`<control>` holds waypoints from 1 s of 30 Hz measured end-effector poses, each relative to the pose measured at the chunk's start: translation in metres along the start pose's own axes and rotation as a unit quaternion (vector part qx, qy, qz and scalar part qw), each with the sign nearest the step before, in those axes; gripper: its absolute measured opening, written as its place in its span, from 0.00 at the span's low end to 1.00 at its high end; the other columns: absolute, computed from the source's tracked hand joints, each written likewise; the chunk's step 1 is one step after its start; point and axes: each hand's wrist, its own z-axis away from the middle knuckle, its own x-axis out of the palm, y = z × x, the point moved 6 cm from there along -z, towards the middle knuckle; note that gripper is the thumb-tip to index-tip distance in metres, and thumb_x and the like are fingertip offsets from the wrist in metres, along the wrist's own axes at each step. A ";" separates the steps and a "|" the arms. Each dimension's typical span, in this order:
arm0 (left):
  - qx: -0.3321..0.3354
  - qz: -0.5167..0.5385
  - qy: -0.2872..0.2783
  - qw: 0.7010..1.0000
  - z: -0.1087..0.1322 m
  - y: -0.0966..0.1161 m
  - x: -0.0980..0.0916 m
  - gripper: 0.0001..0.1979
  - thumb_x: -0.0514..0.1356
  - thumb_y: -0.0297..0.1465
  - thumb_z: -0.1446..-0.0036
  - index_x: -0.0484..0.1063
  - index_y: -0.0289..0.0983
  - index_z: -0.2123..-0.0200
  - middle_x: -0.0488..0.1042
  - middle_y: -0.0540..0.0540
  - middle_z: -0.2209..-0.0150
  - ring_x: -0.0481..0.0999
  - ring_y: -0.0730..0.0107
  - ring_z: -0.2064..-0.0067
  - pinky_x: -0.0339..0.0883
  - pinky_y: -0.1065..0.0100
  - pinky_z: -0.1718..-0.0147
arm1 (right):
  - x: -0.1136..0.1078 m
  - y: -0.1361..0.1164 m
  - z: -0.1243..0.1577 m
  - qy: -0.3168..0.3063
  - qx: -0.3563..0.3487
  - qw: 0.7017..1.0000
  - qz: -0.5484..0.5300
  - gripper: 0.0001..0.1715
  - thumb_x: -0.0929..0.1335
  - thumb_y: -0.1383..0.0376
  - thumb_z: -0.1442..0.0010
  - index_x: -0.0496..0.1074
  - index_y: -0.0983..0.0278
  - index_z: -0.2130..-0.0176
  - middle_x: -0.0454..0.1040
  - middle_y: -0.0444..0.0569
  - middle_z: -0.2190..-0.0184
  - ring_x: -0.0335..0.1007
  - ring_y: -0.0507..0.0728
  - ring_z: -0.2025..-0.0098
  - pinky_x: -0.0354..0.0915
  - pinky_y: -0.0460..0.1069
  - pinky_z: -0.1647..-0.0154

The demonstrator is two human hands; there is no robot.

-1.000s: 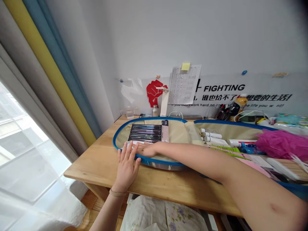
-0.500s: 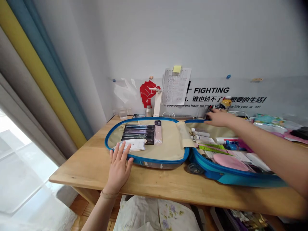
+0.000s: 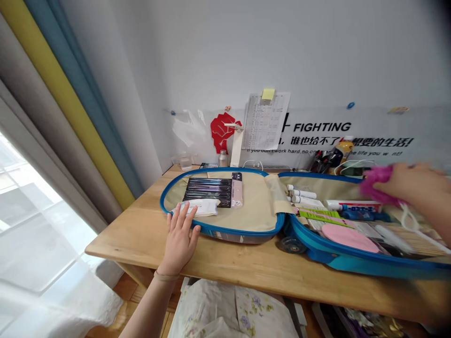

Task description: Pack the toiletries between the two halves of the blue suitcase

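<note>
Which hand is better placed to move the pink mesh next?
Right, likely: the right hand appears to hold the pink mesh over the suitcase's right half; the left hand is across at the white packet.

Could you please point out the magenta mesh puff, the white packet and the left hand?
Magenta mesh puff [image 3: 375,184]: head view, on its gathered mesh.
White packet [image 3: 203,206]: head view, on its upper face.
Left hand [image 3: 179,241]: head view, on the back of the hand.
</note>
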 end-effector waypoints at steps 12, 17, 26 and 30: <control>0.003 -0.001 -0.002 1.000 0.000 0.001 -0.002 0.25 0.49 0.35 0.31 0.60 0.40 0.33 0.60 0.38 0.32 0.52 0.53 0.29 0.44 0.45 0.32 | 0.162 -0.396 0.036 -0.069 -0.333 0.933 -0.114 0.40 0.72 0.60 0.48 0.62 0.67 0.39 0.66 0.61 0.40 0.64 0.64 0.38 0.60 0.59 0.36; 0.013 -0.009 0.004 1.000 0.001 0.000 0.000 0.24 0.49 0.34 0.31 0.61 0.39 0.34 0.61 0.38 0.33 0.51 0.53 0.29 0.44 0.45 0.32 | 0.234 -0.468 0.071 -0.118 -0.371 0.913 -0.126 0.39 0.71 0.57 0.44 0.60 0.63 0.38 0.65 0.52 0.37 0.62 0.59 0.36 0.58 0.52 0.34; 0.011 -0.017 0.003 1.000 0.000 0.002 0.000 0.23 0.48 0.35 0.31 0.63 0.38 0.36 0.63 0.37 0.34 0.53 0.53 0.29 0.45 0.45 0.33 | 0.271 -0.484 0.093 -0.219 -0.415 0.876 -0.108 0.16 0.68 0.57 0.37 0.74 0.59 0.51 0.71 0.43 0.41 0.67 0.57 0.39 0.62 0.52 0.36; 0.013 -0.012 0.002 1.000 0.000 0.001 0.000 0.23 0.48 0.35 0.31 0.63 0.38 0.35 0.61 0.37 0.33 0.52 0.52 0.29 0.45 0.45 0.33 | 0.239 -0.477 0.084 -0.229 -0.411 0.875 -0.115 0.20 0.65 0.57 0.34 0.75 0.62 0.47 0.67 0.45 0.37 0.58 0.58 0.32 0.55 0.53 0.31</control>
